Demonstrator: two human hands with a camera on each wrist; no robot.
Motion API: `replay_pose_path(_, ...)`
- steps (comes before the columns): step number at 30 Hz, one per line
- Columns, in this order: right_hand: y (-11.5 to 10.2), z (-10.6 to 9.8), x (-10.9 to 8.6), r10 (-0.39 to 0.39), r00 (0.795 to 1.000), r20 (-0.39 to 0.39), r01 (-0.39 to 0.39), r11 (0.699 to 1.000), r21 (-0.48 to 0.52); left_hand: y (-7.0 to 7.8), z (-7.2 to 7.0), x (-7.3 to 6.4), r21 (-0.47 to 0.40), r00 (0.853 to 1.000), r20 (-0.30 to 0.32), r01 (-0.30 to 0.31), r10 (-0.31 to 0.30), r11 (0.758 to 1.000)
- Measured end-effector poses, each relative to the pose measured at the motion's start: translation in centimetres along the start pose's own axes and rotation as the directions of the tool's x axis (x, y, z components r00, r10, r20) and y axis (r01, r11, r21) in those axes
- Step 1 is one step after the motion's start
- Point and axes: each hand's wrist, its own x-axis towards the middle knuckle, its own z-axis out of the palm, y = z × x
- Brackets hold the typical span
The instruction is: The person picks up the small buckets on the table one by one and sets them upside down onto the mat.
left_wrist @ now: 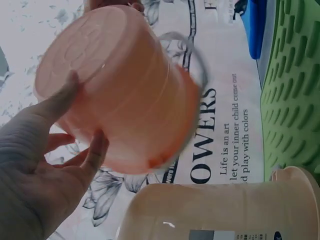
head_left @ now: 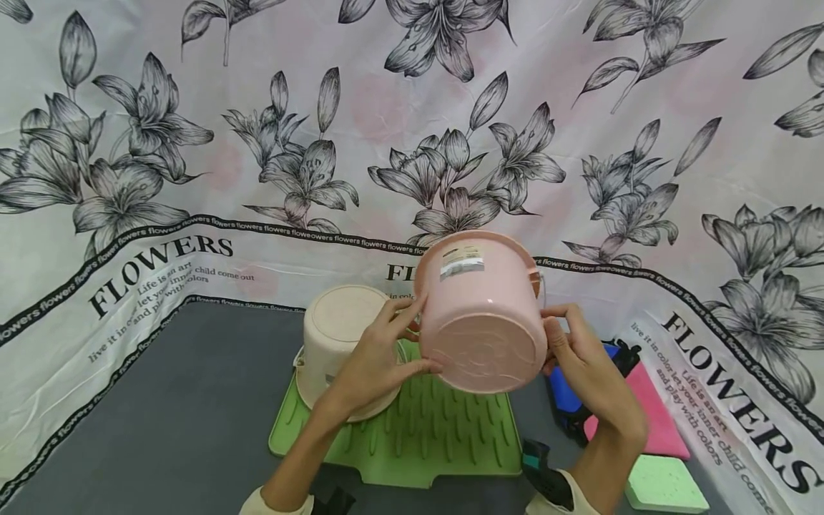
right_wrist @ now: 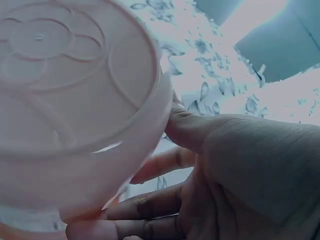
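Note:
A pink bucket [head_left: 483,315] is held up in the air in the head view, tilted so its base faces me and its mouth points away. My left hand [head_left: 373,361] grips its left side, the thumb near the base rim. On the opposite side, my right hand [head_left: 586,365] holds the wall with thumb and fingers. The right wrist view shows the raised flower pattern on the bucket's base [right_wrist: 45,55]. Below and left, a cream bucket [head_left: 350,311] stands upside down on a green ridged drying mat [head_left: 438,436]. My left forearm passes in front of it.
To the right lie a blue and black item [head_left: 565,397], a pink cloth-like piece [head_left: 650,422] and a pale green sponge [head_left: 666,484]. The dark grey tabletop [head_left: 193,400] reaches a white flower-printed sheet [head_left: 302,265] at the back.

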Motion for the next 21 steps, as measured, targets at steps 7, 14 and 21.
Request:
replay_pose_path(7, -0.1, 0.0, 0.1, -0.011, 0.999, 0.036, 0.014, 0.998, -0.062, -0.4, 0.5, 0.2, -0.086, 0.996, -0.077, 0.037, -0.043, 0.996)
replay_pose_path(14, -0.3, 0.5, 0.5, -0.059, 0.998, -0.031, 0.055, 0.991, -0.120, -0.7, 0.5, 0.4, -0.122, 0.993, -0.111, 0.017, -0.030, 0.992)
replay_pose_path(21, -0.3, 1.1, 1.2, -0.046, 0.989, -0.143, 0.026, 0.990, -0.136, -0.8, 0.9, 0.5, -0.099, 0.990, -0.126, 0.047, -0.060, 0.994)
